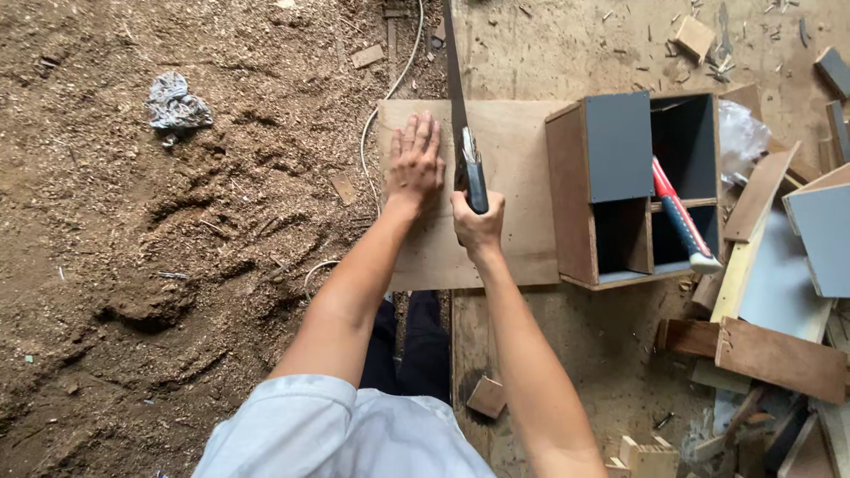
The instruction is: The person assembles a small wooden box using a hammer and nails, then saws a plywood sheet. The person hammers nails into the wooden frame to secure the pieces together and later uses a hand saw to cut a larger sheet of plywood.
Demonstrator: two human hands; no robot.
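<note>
A thin plywood board (513, 190) lay flat near the middle of the frame, resting on a dusty wooden floor (575, 44) beside a wide spread of sawdust (177, 248) that filled the left half. A hand saw (460, 115) stood across the board, its blade running up toward the top edge of the frame. The right hand (478, 221) was closed tight around the saw's grey handle, at the board's centre. The left hand (416, 164) lay flat just to the left of the blade, fingers spread and pressing on the board, holding nothing. Touching the board's right edge sat a small wooden box (611, 190) with grey panels and open compartments, and a hammer (682, 221) with a red and blue handle lay slanted inside it. A white cord (390, 88) curved over the sawdust past the board's upper left corner. A crumpled grey rag (177, 106) lay at the upper left. Offcuts and wood scraps (770, 354) crowded the lower right.
</note>
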